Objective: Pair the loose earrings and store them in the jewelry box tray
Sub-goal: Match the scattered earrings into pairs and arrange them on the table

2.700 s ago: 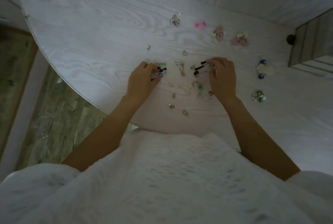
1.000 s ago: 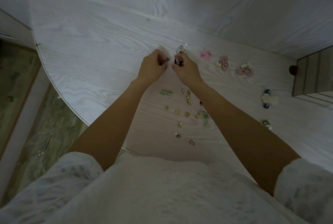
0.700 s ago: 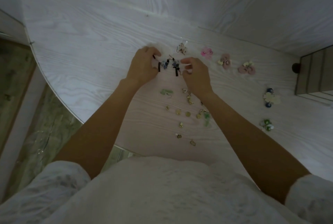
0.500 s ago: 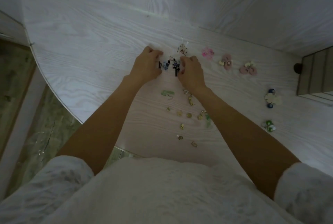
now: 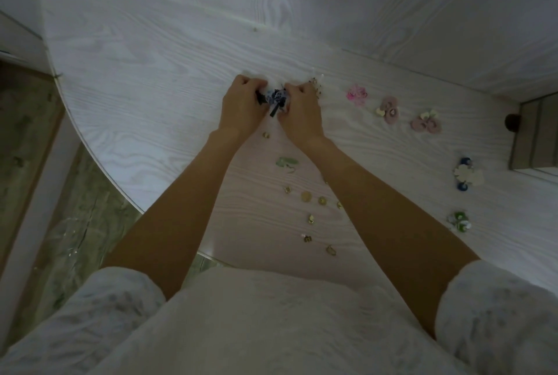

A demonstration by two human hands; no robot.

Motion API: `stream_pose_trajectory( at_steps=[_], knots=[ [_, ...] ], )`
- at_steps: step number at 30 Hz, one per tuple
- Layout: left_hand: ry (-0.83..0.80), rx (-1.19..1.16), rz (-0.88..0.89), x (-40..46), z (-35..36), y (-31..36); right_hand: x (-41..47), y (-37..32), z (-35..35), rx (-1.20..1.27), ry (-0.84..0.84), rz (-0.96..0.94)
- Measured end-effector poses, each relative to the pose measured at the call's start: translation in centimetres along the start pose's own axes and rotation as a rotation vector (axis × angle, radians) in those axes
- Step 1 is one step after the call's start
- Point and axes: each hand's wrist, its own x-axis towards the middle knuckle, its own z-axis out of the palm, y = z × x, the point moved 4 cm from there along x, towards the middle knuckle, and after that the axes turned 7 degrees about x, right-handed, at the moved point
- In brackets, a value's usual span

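Observation:
Two dark blue tassel earrings lie together on the white table, between my hands. My left hand pinches them from the left. From the right, my right hand holds them with curled fingers. Paired earrings stand in a row to the right: pink, mauve, mauve with cream, white and blue, green. A gold dangling earring peeks out behind my right hand. A pale green earring and several small gold pieces lie loose nearer to me.
The jewelry box, with a dark round knob, stands at the right edge. A wall panel rises behind the table. The table's curved edge runs down the left, with floor beyond it.
Both hands carried the dark tassel earrings from near the loose pile to the far row. Since half a second ago they closed in, pushing the two earrings together.

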Motion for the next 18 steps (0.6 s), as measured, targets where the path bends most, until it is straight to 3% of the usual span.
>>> stream_pose_trajectory(
  at_steps=[7, 11, 14, 18],
  knots=[
    [0.024, -0.133, -0.006, 0.6, -0.4, 0.2, 1.3, -1.2, -0.3, 0.04, 0.007, -0.049],
    [0.142, -0.213, 0.052, -2.5, -1.0, -0.4, -1.8, -0.1, -2.6, 0.054, 0.12, -0.165],
    [0.101, -0.108, 0.145, -6.0, -0.3, -0.3, -5.5, 2.3, -4.1, -0.045, 0.166, -0.199],
    [-0.019, 0.147, 0.432, -10.2, 2.0, 1.3, -10.7, 5.5, -5.3, -0.126, 0.173, -0.157]
  ],
)
